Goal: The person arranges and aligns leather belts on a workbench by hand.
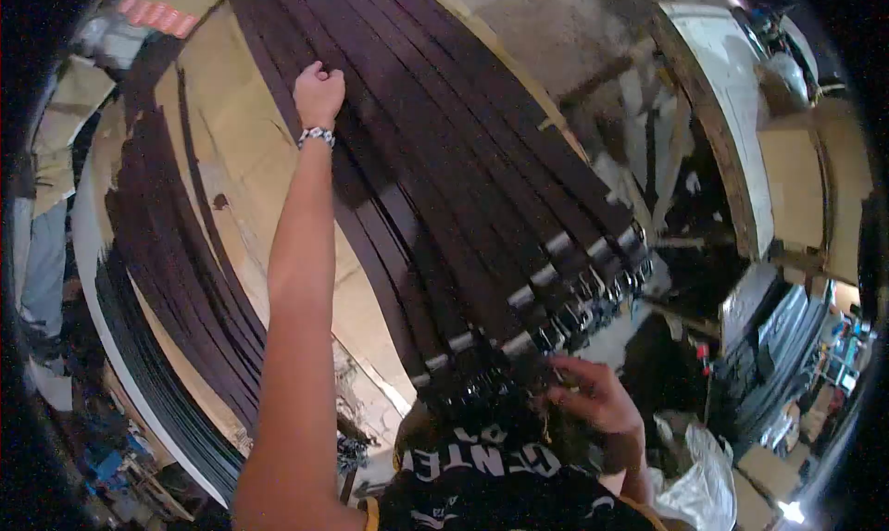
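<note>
Many dark brown belts (435, 133) lie side by side in long rows on the table. Metal buckles (583, 304) crowd their near ends, close to my body. My left hand (319, 94), a patterned bracelet on its wrist, reaches far forward over the belts with its fingers curled closed; what they grip, if anything, is hidden. Down by the near buckles, my right hand (597, 399) has thumb and fingers bent together at the belt ends. Anything between those fingertips is dark and cannot be made out.
Light brown cardboard (231, 77) covers part of the table. More dark straps (176, 225) lie in bundles to the left. A white-topped board (727, 96) stands at the right. Crumpled silvery plastic (699, 480) and cardboard boxes (801, 179) are also on that side.
</note>
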`<state>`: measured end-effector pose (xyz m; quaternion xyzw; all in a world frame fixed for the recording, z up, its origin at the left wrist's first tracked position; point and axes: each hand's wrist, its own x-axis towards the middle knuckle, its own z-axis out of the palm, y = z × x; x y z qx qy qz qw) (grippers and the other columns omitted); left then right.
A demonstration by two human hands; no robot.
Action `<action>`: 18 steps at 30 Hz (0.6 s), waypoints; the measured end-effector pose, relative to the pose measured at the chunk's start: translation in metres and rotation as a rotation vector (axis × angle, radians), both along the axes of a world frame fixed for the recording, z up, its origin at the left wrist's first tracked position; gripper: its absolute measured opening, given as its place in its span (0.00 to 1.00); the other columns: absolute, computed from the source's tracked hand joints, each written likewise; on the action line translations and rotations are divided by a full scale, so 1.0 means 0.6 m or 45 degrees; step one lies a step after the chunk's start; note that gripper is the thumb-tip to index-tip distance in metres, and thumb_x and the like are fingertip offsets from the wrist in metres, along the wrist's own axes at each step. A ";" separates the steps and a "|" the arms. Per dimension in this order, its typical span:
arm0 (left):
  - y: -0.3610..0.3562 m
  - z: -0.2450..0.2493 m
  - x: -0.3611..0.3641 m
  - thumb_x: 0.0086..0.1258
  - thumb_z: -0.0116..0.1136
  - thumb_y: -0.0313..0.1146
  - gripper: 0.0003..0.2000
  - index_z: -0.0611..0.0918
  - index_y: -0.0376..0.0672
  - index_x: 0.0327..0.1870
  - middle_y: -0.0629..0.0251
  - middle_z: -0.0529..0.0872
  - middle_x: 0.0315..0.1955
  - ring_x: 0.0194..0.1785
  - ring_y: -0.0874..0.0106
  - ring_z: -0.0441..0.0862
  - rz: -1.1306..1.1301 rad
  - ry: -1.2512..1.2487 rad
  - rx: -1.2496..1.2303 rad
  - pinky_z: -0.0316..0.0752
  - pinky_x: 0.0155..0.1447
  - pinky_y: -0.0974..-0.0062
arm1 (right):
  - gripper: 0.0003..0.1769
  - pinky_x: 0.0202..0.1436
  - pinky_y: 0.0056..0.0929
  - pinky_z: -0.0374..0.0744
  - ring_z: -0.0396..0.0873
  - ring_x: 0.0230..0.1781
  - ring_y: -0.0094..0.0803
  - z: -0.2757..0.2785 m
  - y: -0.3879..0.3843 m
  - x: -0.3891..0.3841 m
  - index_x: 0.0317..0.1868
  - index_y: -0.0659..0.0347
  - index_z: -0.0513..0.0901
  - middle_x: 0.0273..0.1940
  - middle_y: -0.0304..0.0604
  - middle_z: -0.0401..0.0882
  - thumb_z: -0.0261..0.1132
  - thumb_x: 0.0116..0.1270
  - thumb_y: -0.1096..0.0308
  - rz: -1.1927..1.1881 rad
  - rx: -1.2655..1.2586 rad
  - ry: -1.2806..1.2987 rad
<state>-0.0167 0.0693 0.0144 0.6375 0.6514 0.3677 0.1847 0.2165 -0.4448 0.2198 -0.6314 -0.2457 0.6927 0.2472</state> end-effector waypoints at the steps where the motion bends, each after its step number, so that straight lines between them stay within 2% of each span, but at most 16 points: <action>1: -0.044 0.008 0.004 0.61 0.63 0.36 0.22 0.83 0.32 0.54 0.53 0.89 0.40 0.43 0.56 0.87 -0.055 -0.063 0.021 0.79 0.52 0.65 | 0.26 0.55 0.29 0.78 0.82 0.51 0.27 0.004 0.006 -0.005 0.66 0.65 0.73 0.48 0.45 0.85 0.67 0.70 0.71 -0.056 -0.033 0.009; 3: -0.164 0.066 0.018 0.66 0.62 0.35 0.18 0.83 0.33 0.54 0.52 0.90 0.40 0.42 0.61 0.87 -0.197 -0.166 -0.064 0.80 0.50 0.68 | 0.25 0.55 0.29 0.78 0.81 0.50 0.26 0.003 0.007 -0.004 0.66 0.64 0.73 0.47 0.43 0.85 0.67 0.70 0.71 -0.116 -0.047 0.033; 5: -0.268 0.059 0.010 0.69 0.61 0.35 0.16 0.84 0.34 0.53 0.57 0.89 0.36 0.37 0.69 0.86 -0.317 -0.264 -0.150 0.79 0.46 0.72 | 0.25 0.55 0.28 0.78 0.81 0.49 0.25 -0.012 -0.007 -0.005 0.65 0.63 0.73 0.47 0.41 0.85 0.67 0.70 0.72 -0.138 -0.027 0.065; 6: -0.327 0.088 0.010 0.70 0.62 0.35 0.16 0.84 0.35 0.53 0.59 0.88 0.34 0.35 0.72 0.84 -0.360 -0.263 -0.167 0.78 0.44 0.74 | 0.24 0.52 0.28 0.78 0.80 0.46 0.25 -0.016 -0.010 -0.012 0.65 0.62 0.73 0.45 0.39 0.85 0.66 0.70 0.72 -0.223 -0.012 0.116; 9: -0.472 0.147 0.007 0.71 0.62 0.33 0.13 0.84 0.36 0.52 0.66 0.85 0.29 0.30 0.78 0.79 -0.369 -0.378 -0.368 0.77 0.40 0.77 | 0.23 0.42 0.24 0.79 0.82 0.38 0.22 -0.012 -0.005 -0.022 0.64 0.67 0.71 0.41 0.44 0.86 0.64 0.70 0.77 -0.138 0.150 -0.029; 12: -0.565 0.180 -0.005 0.71 0.62 0.31 0.13 0.84 0.37 0.53 0.63 0.86 0.35 0.34 0.75 0.81 -0.391 -0.430 -0.492 0.77 0.42 0.76 | 0.23 0.36 0.24 0.78 0.82 0.35 0.22 -0.025 -0.012 -0.029 0.64 0.66 0.71 0.41 0.43 0.86 0.64 0.71 0.74 -0.039 0.358 -0.125; 15: -0.647 0.189 -0.002 0.71 0.63 0.33 0.16 0.82 0.37 0.57 0.57 0.85 0.45 0.45 0.67 0.82 -0.498 -0.310 -0.306 0.77 0.52 0.71 | 0.23 0.29 0.24 0.77 0.82 0.31 0.22 -0.010 0.005 -0.049 0.64 0.66 0.72 0.37 0.41 0.85 0.64 0.71 0.73 -0.020 0.368 -0.172; 17: -0.670 0.196 0.006 0.71 0.62 0.35 0.19 0.79 0.37 0.60 0.53 0.82 0.53 0.54 0.60 0.79 -0.584 -0.186 -0.197 0.73 0.60 0.66 | 0.22 0.27 0.24 0.77 0.80 0.28 0.22 -0.002 0.006 -0.061 0.63 0.65 0.72 0.35 0.40 0.84 0.64 0.70 0.73 0.028 0.454 -0.347; 18: -0.679 0.199 0.009 0.72 0.62 0.36 0.20 0.78 0.38 0.62 0.51 0.80 0.57 0.59 0.56 0.78 -0.625 -0.121 -0.143 0.71 0.64 0.64 | 0.22 0.30 0.26 0.77 0.81 0.30 0.25 0.000 0.004 -0.066 0.63 0.65 0.73 0.36 0.43 0.84 0.64 0.70 0.72 0.031 0.459 -0.413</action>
